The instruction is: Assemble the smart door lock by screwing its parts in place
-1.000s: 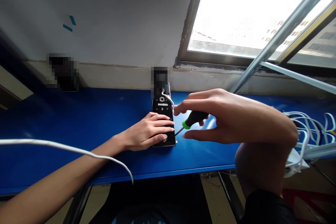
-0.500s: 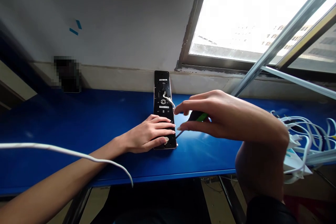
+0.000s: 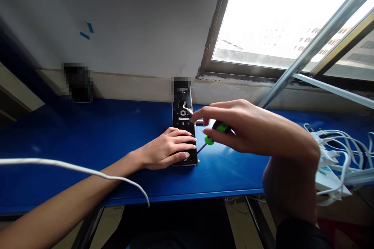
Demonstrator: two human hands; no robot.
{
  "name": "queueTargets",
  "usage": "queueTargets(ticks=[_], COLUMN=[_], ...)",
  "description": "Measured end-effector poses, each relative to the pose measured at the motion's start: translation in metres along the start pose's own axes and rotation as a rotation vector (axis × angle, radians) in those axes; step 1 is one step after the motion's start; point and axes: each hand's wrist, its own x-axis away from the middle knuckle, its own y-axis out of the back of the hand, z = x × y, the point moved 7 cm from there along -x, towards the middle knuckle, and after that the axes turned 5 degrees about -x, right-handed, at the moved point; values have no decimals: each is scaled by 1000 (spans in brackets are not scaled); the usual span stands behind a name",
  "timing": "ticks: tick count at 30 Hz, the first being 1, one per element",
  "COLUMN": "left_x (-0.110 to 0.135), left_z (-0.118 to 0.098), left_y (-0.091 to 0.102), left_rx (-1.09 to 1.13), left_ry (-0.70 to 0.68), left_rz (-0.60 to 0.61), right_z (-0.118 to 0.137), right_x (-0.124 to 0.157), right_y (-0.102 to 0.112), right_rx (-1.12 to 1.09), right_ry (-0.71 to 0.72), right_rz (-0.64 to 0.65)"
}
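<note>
A long, narrow black device panel point(image 3: 180, 126) lies on the blue table, with small holes, white labels and a short white cable point(image 3: 187, 108) on its upper face. My left hand point(image 3: 168, 148) rests flat across its near part, fingers stretched out. To the right of the panel, my right hand point(image 3: 230, 124) grips a green and black screwdriver point(image 3: 209, 140). The index finger and thumb are spread, and the handle's back end is hidden in the palm. The screwdriver's tip meets the panel's right edge, close to its near end. Past the index finger, a small bar-like piece point(image 3: 200, 122) shows beside the panel.
A tangle of white cables and plugs point(image 3: 336, 151) lies at the table's right. Metal bars point(image 3: 280, 81) slant across the window side. A loose white cable point(image 3: 73, 168) hangs over my left forearm. A blurred dark object point(image 3: 78, 83) stands at the wall, back left.
My right thumb and index finger have spread apart, uncovering more of the screwdriver's green handle. My left hand stays on the panel. The view has shifted slightly.
</note>
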Motion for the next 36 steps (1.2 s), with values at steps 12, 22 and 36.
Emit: queueTargets(ticks=[12,22,36], left_x=[1,1,0], left_z=[2,3,5], left_y=[0,-2,-1], left_rx=[14,3,67], left_ry=[21,22,104], left_rz=[-8,14,-24], right_z=[5,2,-1], right_x=[0,-3,0], right_y=[-1,1,11], right_rx=[-1,2,-50], right_ry=[24,21,116], right_rz=[-10,-32,-26])
